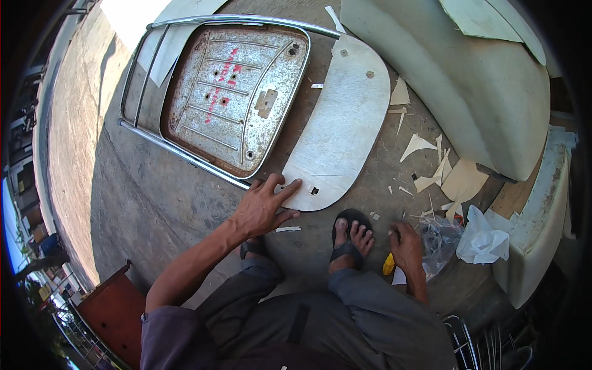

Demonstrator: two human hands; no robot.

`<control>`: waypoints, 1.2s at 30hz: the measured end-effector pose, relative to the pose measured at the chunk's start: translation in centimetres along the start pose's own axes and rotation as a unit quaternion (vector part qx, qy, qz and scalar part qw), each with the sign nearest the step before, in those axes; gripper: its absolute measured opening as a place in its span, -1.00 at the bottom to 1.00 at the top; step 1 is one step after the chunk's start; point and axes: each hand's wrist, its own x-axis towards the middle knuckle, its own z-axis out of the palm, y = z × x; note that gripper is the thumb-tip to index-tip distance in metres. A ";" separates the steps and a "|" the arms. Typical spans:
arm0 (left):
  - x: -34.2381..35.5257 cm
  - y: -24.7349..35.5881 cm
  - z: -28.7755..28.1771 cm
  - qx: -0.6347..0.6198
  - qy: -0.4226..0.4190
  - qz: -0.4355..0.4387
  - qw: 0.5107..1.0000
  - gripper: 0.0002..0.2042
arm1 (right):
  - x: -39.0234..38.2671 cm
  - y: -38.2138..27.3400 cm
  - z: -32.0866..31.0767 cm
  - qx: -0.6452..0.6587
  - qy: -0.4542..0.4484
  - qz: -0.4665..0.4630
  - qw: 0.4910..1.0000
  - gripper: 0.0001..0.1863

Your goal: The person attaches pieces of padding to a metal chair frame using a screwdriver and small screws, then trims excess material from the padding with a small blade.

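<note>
My left hand (pixel 264 208) is at the near corner of a pale, flat curved board (pixel 342 120), its thumb and index finger spread against the corner's edge. Holes show near both ends of the board. Beyond that hand lies a chrome tube frame (pixel 191 161) around a rusty, speckled metal seat pan (pixel 213 92) with red lettering. My right hand (pixel 407 248) hangs low beside my right foot, fingers loosely bent and partly apart, with nothing visible in them. A yellow object (pixel 388 264), partly hidden and perhaps a handle, is just left of it.
Pale board offcuts (pixel 419 148) litter the floor at right. A white plastic bag (pixel 484 237) and a clear bag (pixel 439 240) lie there too. A large cream padded seat piece (pixel 468 86) fills the upper right. A rust-red metal panel (pixel 114 320) stands at lower left.
</note>
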 end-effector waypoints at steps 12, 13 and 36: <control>-2.3 -1.7 2.7 -0.100 0.130 -0.098 0.982 -0.43 | 9.0 -15.0 2.3 -0.003 0.032 -0.341 0.939 -0.66; -2.2 -1.8 2.6 -0.102 0.124 -0.099 0.982 -0.44 | 9.7 -15.8 2.6 -0.014 0.012 -0.345 0.938 -0.64; -1.9 -3.6 3.1 -0.121 0.078 -0.087 0.986 -0.38 | 11.8 -11.0 1.6 0.066 0.126 -0.163 0.976 -0.95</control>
